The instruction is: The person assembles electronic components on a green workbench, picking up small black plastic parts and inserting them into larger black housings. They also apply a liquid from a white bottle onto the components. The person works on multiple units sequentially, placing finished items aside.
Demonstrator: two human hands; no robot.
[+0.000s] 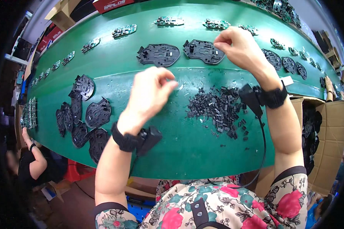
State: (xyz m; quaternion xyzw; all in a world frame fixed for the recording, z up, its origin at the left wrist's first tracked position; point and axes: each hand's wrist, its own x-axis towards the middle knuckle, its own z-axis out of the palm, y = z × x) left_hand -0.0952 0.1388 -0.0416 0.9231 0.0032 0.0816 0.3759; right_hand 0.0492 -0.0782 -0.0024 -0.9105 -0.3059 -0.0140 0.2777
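Note:
My left hand [151, 93] hovers over the middle of the green table, its fingers curled and the thumb close to the forefinger. Whatever it may hold is too small to make out. Farther off, my right hand [240, 47] pinches thumb and forefinger together at the right edge of a black plastic shell [204, 52]; anything between the fingertips is hidden. Beside that shell on the left lies a similar black shell [158, 55]. Nearer me, between my forearms, spreads a loose pile of small black parts [219, 110].
More black shells [98, 112] lie in a group at left, others [272, 59] at right. Green circuit boards [169, 21] line the far side. A cardboard box [326, 141] stands at right. Other people's hands [26, 138] show at both table ends. A cable [264, 149] hangs from my right wrist.

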